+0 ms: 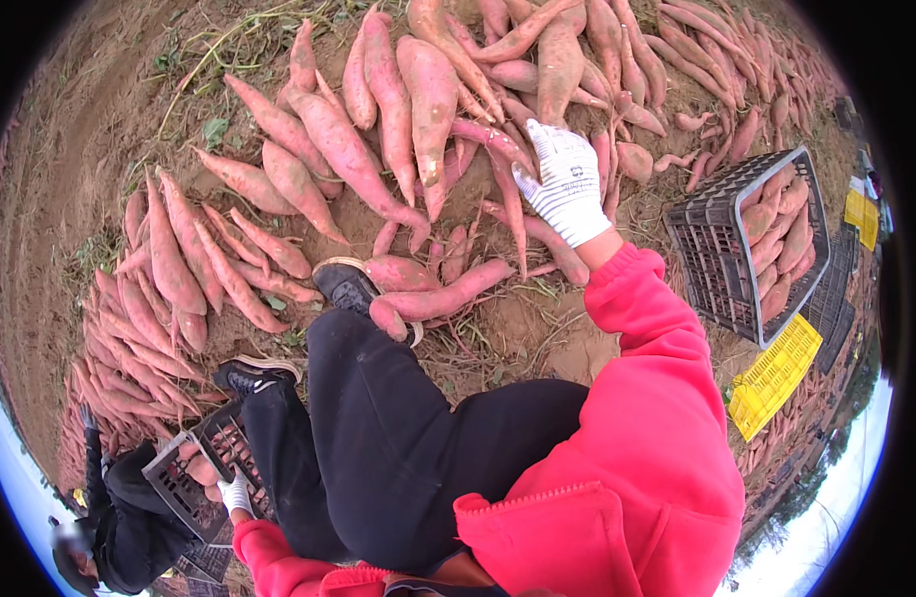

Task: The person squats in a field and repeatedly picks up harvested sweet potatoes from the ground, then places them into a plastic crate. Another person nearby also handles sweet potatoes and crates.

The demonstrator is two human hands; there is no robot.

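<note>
My right hand (570, 183), in a white glove with dark stripes, reaches over a heap of sweet potatoes (433, 104). Its fingers touch the roots at the heap's near edge; the palm side is hidden, so a grip cannot be told. A thin, crooked sweet potato (491, 139) lies just left of the fingers. Down at the lower left, my left hand (236, 494), gloved too, holds the rim of a black plastic crate (176, 496) with a few sweet potatoes (201, 470) inside. Two sweet potatoes (447, 295) lie by my shoe (346, 283).
A tilted black crate (715, 254) filled with sweet potatoes stands at right, beside a yellow crate (775, 377). Another pile of sweet potatoes (171, 261) spreads left over the soil. A person in dark clothes (141, 515) is at the lower left. Dry vines (227, 52) lie behind.
</note>
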